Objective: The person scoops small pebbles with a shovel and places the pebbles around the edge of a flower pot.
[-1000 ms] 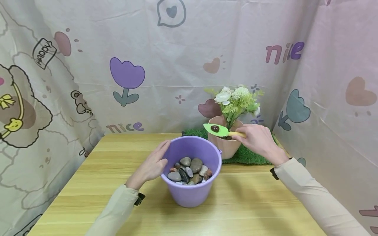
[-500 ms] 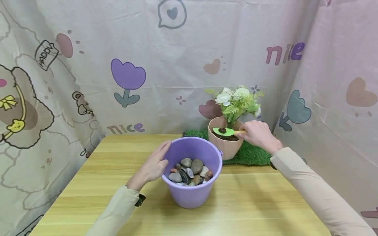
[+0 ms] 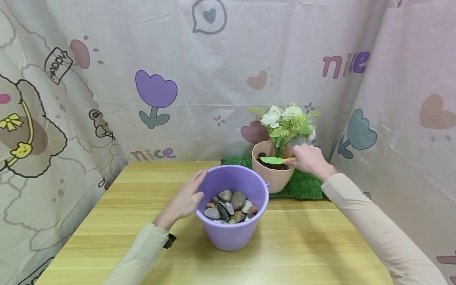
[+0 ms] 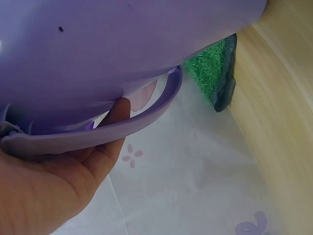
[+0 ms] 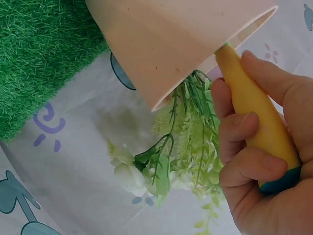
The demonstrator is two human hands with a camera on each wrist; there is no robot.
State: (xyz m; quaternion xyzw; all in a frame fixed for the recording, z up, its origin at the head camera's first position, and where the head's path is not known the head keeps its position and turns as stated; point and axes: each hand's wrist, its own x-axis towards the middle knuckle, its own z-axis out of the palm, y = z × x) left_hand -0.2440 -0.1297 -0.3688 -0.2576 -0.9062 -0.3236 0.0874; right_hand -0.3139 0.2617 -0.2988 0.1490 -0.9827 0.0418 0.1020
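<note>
My right hand (image 3: 309, 161) grips the yellow handle (image 5: 257, 110) of a green scoop (image 3: 272, 160), its blade tilted over the dark soil inside the pink pot (image 3: 272, 180). A shiny dark brown stone (image 3: 262, 154) lies in the pot beyond the blade. White flowers with green leaves (image 3: 290, 118) stand in that pot. My left hand (image 3: 183, 200) touches the left rim of the purple bucket (image 3: 230, 237), its fingers extended. In the left wrist view, those fingers pass behind the bucket's handle (image 4: 117, 129). Several smooth stones (image 3: 238, 200) lie inside the bucket.
A green grass mat (image 3: 306, 188) is under the pot, at the back right of the wooden table (image 3: 142, 190). Patterned cloth (image 3: 213, 71) hangs behind the table and on both sides.
The scoop has moved down and right to the pot and turned over sideways. The dark stone has left the blade and is inside the pot. My left hand keeps its place on the bucket.
</note>
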